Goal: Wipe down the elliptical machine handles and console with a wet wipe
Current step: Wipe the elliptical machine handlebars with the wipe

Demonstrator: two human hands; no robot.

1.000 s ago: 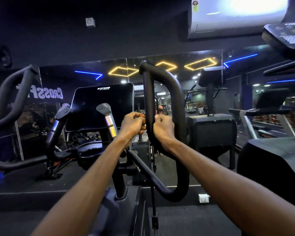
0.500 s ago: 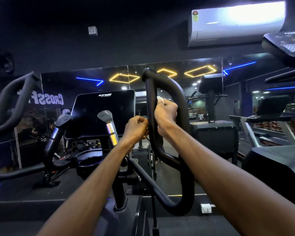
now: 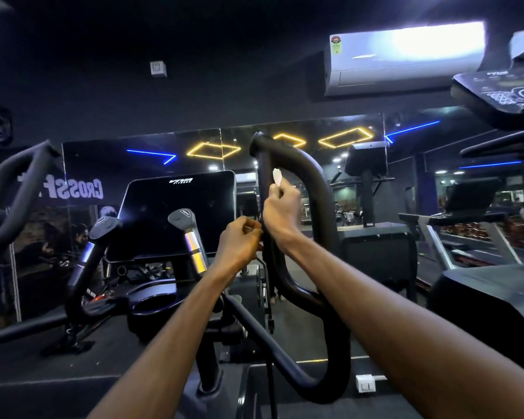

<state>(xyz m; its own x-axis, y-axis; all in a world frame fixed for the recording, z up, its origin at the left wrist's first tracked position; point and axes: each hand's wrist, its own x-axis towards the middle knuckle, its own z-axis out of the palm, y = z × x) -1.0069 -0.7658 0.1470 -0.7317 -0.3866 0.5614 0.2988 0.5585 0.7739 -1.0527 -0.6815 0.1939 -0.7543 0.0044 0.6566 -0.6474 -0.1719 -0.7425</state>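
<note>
The wipe (image 3: 276, 176), pinched in your right hand (image 3: 282, 211), sits on the right handle (image 3: 321, 189), your left hand (image 3: 239, 241) gripping just below; console (image 3: 179, 213) and left handle (image 3: 9, 189) likely remain.

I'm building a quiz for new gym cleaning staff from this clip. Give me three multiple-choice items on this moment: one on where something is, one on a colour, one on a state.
1. Where is the white wipe?
A. On the console screen
B. On the looped handle, above the right hand
C. On the floor

2. What colour are the diamond-shaped ceiling lights in the mirror?
A. Yellow
B. Red
C. Green

3. What state is the console screen in?
A. Showing a workout
B. Dark
C. Covered by a towel

Answers:
1. B: the wipe sticks up from the right hand, which grips the inner bar of the looped handle; the left hand holds the same bar just below.
2. A: the diamond lights glow yellow, beside blue strips.
3. B: the console screen is black apart from a small logo at its top.
</note>
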